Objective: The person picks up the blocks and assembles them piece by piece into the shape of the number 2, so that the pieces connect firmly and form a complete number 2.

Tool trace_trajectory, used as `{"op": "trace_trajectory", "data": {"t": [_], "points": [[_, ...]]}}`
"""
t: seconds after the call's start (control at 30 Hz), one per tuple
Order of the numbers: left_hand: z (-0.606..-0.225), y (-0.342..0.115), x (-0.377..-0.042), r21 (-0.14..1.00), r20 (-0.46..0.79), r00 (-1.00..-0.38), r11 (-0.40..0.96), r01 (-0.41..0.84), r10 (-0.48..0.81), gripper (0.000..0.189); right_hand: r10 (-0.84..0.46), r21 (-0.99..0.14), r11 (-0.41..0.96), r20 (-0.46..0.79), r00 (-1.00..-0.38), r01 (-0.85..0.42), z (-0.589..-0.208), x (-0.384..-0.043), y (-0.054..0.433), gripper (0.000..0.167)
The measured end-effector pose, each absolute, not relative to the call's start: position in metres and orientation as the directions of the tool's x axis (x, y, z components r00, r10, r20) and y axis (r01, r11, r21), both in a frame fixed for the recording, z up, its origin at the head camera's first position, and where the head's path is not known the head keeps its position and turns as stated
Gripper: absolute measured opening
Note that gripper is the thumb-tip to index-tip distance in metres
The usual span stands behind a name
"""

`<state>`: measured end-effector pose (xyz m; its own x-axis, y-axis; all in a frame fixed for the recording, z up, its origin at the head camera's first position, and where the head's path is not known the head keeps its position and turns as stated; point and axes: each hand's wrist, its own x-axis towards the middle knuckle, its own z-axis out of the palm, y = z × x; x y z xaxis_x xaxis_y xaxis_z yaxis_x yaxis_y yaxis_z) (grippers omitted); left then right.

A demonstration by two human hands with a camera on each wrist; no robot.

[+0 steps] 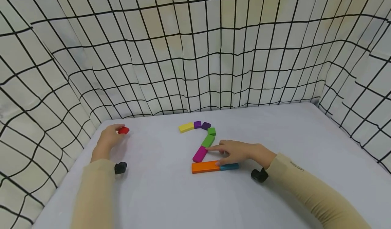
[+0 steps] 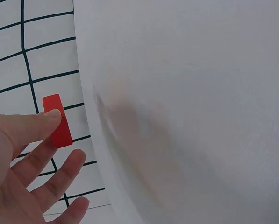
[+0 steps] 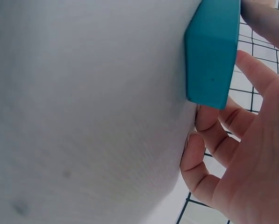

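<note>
My left hand (image 1: 109, 137) pinches a small red block (image 1: 123, 130) between thumb and fingers at the table's far left. In the left wrist view the red block (image 2: 62, 133) is held up off the table. My right hand (image 1: 239, 151) reaches in from the right, its extended index finger touching a magenta block (image 1: 200, 155). Its thumb rests at an orange block (image 1: 205, 167), which lies end to end with a blue block (image 1: 229, 166). Beyond the magenta block curve a long green block (image 1: 208, 141), a small green block (image 1: 211, 131), two purple blocks (image 1: 197, 124) and a yellow block (image 1: 186, 127).
A white cloth-covered table (image 1: 152, 195) spreads beneath everything. Black netting (image 1: 210, 66) over white cloth walls rises behind the table and along both sides. A small black device (image 1: 120, 168) sits at each wrist.
</note>
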<state>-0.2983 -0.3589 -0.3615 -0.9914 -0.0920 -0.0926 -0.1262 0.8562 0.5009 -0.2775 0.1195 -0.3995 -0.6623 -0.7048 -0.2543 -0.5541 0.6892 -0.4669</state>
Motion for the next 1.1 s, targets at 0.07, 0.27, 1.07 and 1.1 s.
{"op": "trace_trajectory", "data": {"t": [0.07, 0.27, 1.07, 1.1], "points": [[-0.361, -0.356, -0.298, 0.496, -0.085, -0.992, 0.860, -0.119, -0.088, 0.055, -0.704, -0.469, 0.689, -0.255, -0.663, -0.552, -0.400, -0.277, 0.120, 0.066], [-0.355, -0.350, -0.299, 0.487, -0.058, -0.995, 0.868, -0.096, -0.078, 0.053, -0.710, -0.485, 0.678, -0.239, -0.662, -0.552, -0.399, -0.278, 0.121, 0.066], [-0.353, -0.305, -0.299, 0.550, -0.010, -0.999, 0.834, -0.036, -0.037, 0.053, -0.702, -0.485, 0.686, -0.247, -0.668, -0.542, -0.397, -0.275, 0.119, 0.065], [-0.353, -0.304, -0.298, 0.550, -0.010, -0.999, 0.835, -0.034, -0.034, 0.053, -0.703, -0.484, 0.686, -0.247, -0.667, -0.543, -0.397, -0.275, 0.118, 0.066]]}}
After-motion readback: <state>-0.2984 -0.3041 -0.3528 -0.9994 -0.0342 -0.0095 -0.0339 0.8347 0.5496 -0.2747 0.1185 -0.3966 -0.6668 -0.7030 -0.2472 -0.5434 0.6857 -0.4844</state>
